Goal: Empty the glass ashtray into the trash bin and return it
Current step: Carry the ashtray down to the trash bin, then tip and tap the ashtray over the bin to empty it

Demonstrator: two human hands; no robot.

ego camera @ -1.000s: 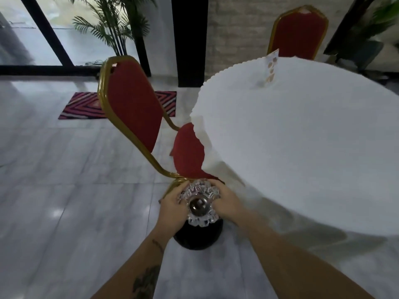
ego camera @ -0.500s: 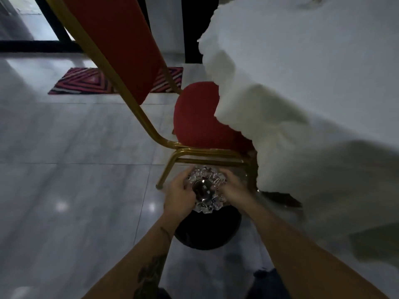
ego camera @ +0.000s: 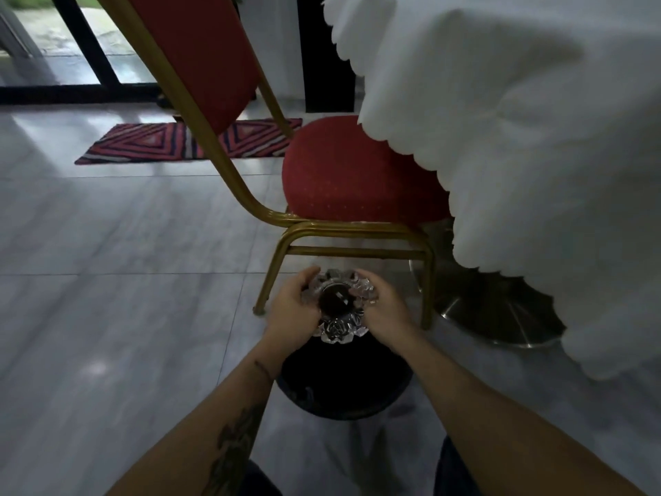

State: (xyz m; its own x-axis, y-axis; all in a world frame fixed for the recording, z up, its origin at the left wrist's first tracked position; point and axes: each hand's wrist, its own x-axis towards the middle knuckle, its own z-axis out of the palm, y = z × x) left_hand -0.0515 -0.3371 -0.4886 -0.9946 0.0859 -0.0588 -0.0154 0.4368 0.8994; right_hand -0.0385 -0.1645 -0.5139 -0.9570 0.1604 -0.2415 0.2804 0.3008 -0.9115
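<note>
Glass cut-crystal ashtray [ego camera: 339, 306] clamped between your left hand [ego camera: 294, 312] and right hand [ego camera: 387, 309], fingers curled on its rim, above the round black trash bin [ego camera: 343, 383], closer to the red gold-framed chair [ego camera: 357, 180] than before.

Bin [ego camera: 343, 392], chair [ego camera: 343, 195], rug [ego camera: 171, 143] on floor [ego camera: 107, 298]
</note>
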